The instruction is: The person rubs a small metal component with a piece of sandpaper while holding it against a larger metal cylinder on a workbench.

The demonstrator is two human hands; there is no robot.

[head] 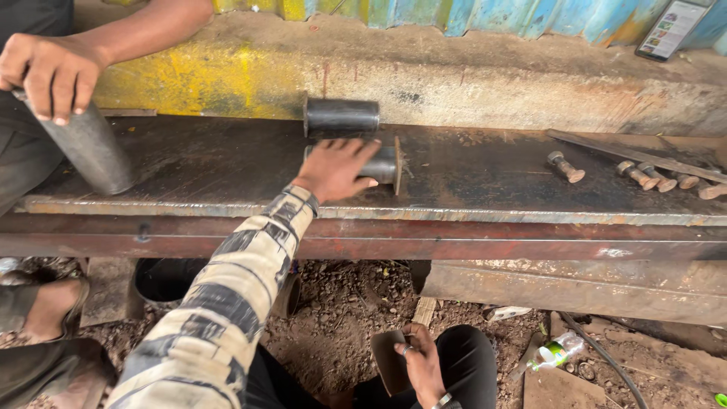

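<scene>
My left hand (pixel 333 168), in a patterned sleeve, reaches onto the steel plate (pixel 492 185) and grasps a short steel cylinder with a flange (pixel 388 165) that lies on its side. Just behind it lies a second, dark cylinder (pixel 342 117), against the concrete ledge. My right hand (pixel 421 365), a ring on one finger, is low by my knee and holds a dark flat piece (pixel 388 362) above the dirt floor.
Another person's hand (pixel 49 72) rests on a grey metal cylinder (pixel 91 148) leaning at the plate's left end; their sandalled foot (pixel 45 307) is below. Several rusty bolts (pixel 644 176) and a flat bar (pixel 628 155) lie at the right. A phone (pixel 670 29) leans on the ledge.
</scene>
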